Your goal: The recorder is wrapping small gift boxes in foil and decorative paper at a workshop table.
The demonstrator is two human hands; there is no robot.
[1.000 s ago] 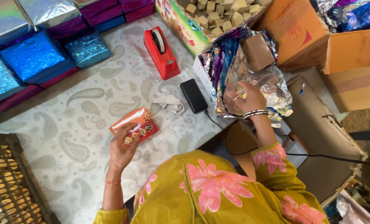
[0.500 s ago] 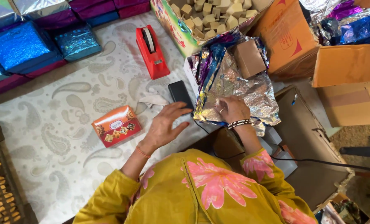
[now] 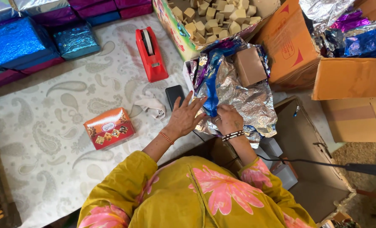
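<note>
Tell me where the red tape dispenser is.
In the head view, the red tape dispenser stands on the paisley tablecloth, up from the black phone, left of the open box of small cartons.

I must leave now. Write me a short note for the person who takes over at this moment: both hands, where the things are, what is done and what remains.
Left hand: open, fingers spread on the edge of the foil sheets.
Right hand: pinching a blue foil sheet in the stack.
Small orange box: on the table, unwrapped, left of both hands.
Small brown box: on the foil stack.
Red tape dispenser: beyond the hands.
Done: wrapped blue boxes stacked far left.
Left: the orange box is unwrapped.
</note>
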